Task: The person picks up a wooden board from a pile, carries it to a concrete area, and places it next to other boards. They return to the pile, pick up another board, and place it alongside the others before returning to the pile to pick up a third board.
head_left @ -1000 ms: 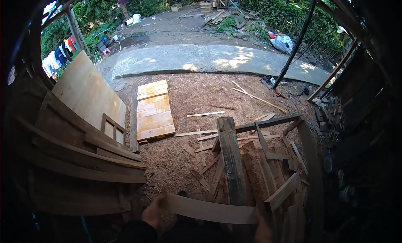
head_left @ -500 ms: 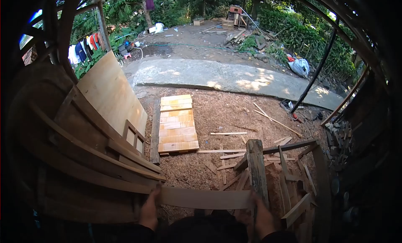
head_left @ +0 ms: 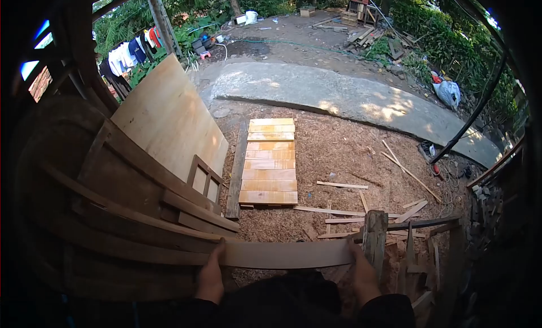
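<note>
A flat, pale wooden board [head_left: 285, 254] spans the space in front of my body, held level by its two ends. My left hand [head_left: 211, 276] is closed round the left end, its thumb and fingers at the board's edge. At the other end my right hand [head_left: 364, 272] grips the board the same way, close beside an upright weathered post [head_left: 375, 237]. The undersides of both hands' fingers are partly hidden. Past the board, a stack of light planks [head_left: 268, 170] lies on ground covered with wood shavings.
To the left lean a large plywood sheet [head_left: 169, 119] and long dark boards [head_left: 147, 212]. Thin wood strips [head_left: 344, 220] lie scattered ahead on the right. A wooden frame [head_left: 423, 223] stands by the post. Farther off runs a concrete slab [head_left: 316, 85].
The view has swung left and tilted, so the surroundings sit farther right. Both hands still hold the board, which appears slightly higher in view.
</note>
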Action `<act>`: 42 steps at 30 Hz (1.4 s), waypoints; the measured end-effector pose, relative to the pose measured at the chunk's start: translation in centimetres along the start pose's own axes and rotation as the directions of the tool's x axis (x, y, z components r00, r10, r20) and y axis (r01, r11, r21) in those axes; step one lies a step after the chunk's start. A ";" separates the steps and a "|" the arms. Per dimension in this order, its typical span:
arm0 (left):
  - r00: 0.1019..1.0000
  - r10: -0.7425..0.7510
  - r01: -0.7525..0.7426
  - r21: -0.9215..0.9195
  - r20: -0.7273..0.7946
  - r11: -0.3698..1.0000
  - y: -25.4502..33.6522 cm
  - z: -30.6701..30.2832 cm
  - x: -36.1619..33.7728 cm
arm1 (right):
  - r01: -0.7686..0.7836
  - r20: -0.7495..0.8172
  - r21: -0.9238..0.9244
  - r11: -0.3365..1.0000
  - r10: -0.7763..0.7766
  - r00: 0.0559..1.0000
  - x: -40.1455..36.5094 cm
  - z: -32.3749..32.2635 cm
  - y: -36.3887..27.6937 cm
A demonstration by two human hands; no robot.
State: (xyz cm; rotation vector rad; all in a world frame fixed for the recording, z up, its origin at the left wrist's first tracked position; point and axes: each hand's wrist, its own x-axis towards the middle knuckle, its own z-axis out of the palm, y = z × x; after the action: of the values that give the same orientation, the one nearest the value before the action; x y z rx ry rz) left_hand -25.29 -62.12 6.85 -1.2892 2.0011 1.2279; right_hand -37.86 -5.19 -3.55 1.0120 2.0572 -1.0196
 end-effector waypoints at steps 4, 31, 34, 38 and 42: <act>0.999 0.031 -0.031 0.025 -0.013 0.999 7.4 0.0 4.4 | 0.018 0.009 -0.022 1.000 -0.018 1.000 3.0 -1.8 -6.5; 0.939 0.261 -0.303 0.185 0.224 0.935 52.6 6.4 32.4 | -0.038 -0.134 0.096 0.995 0.051 0.990 17.4 -11.4 -35.0; 0.960 0.204 -0.246 0.231 0.194 0.941 55.6 8.0 34.0 | -0.051 -0.044 0.122 0.991 0.057 0.997 22.5 -11.7 -36.1; 0.967 0.132 -0.173 0.184 0.216 0.968 60.2 11.0 37.9 | -0.061 0.013 0.121 0.991 0.060 0.998 31.5 -13.2 -40.2; 0.981 0.162 -0.183 0.226 0.110 0.957 67.8 13.8 37.2 | -0.040 -0.137 -0.061 0.997 0.031 0.990 32.8 -18.0 -50.6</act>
State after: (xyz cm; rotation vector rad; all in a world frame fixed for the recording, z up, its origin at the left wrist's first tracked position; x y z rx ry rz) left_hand -103.54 -56.85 1.42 -0.9464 2.1544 1.0643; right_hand -100.45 1.04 -1.67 1.1083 2.1583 -0.8831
